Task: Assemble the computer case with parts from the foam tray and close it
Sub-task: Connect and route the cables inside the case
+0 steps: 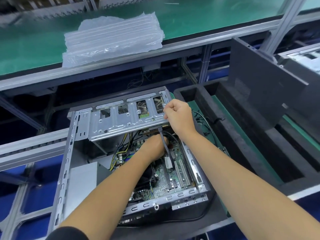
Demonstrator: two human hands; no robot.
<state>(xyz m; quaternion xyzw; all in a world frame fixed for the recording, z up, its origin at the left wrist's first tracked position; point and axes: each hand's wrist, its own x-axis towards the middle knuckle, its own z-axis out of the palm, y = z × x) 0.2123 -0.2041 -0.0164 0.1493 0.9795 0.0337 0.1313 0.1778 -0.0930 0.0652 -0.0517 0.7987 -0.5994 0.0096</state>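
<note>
The open computer case (67,163) lies in front of me, its green motherboard (173,177) showing. A silver drive cage (121,122) is tilted up at the case's far end. My right hand (180,115) grips the cage's right edge with closed fingers. Beneath the cage my left hand (152,148) reaches down onto the motherboard; its fingers are hidden, and a black cable (164,144) runs across it. The black foam tray (242,135) stands to the right of the case. A dark side panel (263,73) leans upright behind the tray.
Bundled yellow and black wires (121,153) lie inside the case at the left. A stack of clear air-cushion packaging (112,38) rests on the green conveyor (26,47) beyond. Another metal chassis (304,61) sits at the far right. Loose black wires (204,122) lie between case and tray.
</note>
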